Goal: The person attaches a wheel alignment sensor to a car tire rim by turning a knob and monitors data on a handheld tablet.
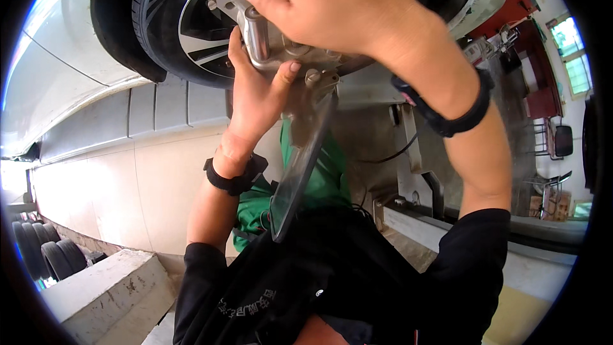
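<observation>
A silver metal fixture (258,37) with arms, bolts and a cylindrical post lies against the alloy wheel (203,57) of a white car (60,38). My left hand (252,83) grips the fixture from below, its thumb raised along the metal. My right hand (319,9) is closed over the fixture's upper part, its thumb near the post and its other fingertips largely hidden. A clear rectangular plate (295,185) with dark edging hangs from the fixture's lower end, in front of my green trousers.
Metal lift rails (418,217) and a dark cable (389,158) are to the right. Stacked tyres (60,257) and a white beam (105,291) are at lower left. Chairs (554,140) and red furniture (541,102) stand at the far right.
</observation>
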A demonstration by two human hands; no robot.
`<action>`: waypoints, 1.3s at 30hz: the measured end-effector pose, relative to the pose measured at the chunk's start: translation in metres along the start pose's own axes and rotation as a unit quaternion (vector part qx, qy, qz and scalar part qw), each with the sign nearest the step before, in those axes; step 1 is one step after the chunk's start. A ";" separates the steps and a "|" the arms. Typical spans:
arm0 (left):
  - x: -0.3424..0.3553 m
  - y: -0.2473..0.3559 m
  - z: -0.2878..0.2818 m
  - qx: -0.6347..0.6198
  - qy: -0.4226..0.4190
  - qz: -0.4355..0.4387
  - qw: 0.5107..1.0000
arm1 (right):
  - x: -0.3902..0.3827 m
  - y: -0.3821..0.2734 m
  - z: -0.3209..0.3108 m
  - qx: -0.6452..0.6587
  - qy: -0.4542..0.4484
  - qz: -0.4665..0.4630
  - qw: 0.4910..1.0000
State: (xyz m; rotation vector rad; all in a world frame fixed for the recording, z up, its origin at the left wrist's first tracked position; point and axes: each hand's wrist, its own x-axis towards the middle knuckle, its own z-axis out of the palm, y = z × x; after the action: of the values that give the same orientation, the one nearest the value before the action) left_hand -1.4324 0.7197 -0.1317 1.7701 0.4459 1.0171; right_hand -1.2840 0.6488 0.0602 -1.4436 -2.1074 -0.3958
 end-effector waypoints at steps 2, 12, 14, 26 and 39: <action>-0.001 -0.003 0.001 -0.027 0.004 0.009 1.000 | 0.008 0.015 -0.012 0.066 -0.022 -0.146 0.987; -0.010 0.001 0.005 -0.015 0.004 -0.007 1.000 | -0.002 -0.016 0.005 -0.103 0.047 -0.049 0.992; -0.011 0.007 0.009 0.014 0.012 0.003 1.000 | -0.003 -0.036 -0.012 -0.048 -0.005 0.106 0.993; -0.004 0.012 0.009 0.014 -0.009 0.004 1.000 | 0.017 -0.033 -0.059 0.008 -0.224 0.059 0.973; -0.007 0.016 0.006 0.043 0.002 -0.004 0.999 | -0.017 -0.020 -0.008 0.042 0.073 0.049 0.995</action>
State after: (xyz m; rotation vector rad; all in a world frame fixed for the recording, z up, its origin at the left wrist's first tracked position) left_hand -1.4340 0.7045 -0.1214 1.8428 0.5044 1.0089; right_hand -1.2960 0.6246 0.0578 -1.4195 -1.9059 -0.3602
